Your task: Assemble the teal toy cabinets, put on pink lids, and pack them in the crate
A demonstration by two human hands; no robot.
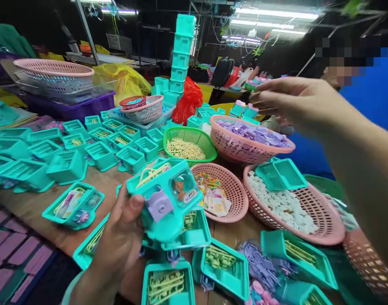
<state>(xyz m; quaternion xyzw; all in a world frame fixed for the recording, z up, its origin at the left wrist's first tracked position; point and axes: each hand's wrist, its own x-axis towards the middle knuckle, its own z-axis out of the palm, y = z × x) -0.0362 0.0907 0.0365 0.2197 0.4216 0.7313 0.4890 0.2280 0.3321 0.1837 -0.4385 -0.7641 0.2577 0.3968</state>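
Note:
My left hand point(122, 237) is wrapped around a teal plastic toy case point(164, 220), held tilted above the table. A purple square piece point(159, 205) sits on the case's front, next to a clear window with a small brown figure behind it. Cream sticks lie in its open compartment. My right hand point(295, 99) is raised above and beyond a pink basket of purple pieces point(253, 133). Its fingers stretch leftward, and nothing shows in them. Beneath the held case stand more teal cases point(168, 284) with cream parts inside.
A green basket point(187, 146) holds cream sticks. Pink baskets hold beads with cards point(222, 186) and white pieces point(283, 203); a teal tray point(281, 173) rests on the latter. Several teal cases point(101, 154) cover the left side. A tall teal stack point(181, 55) stands behind. A person in blue point(368, 101) is at right.

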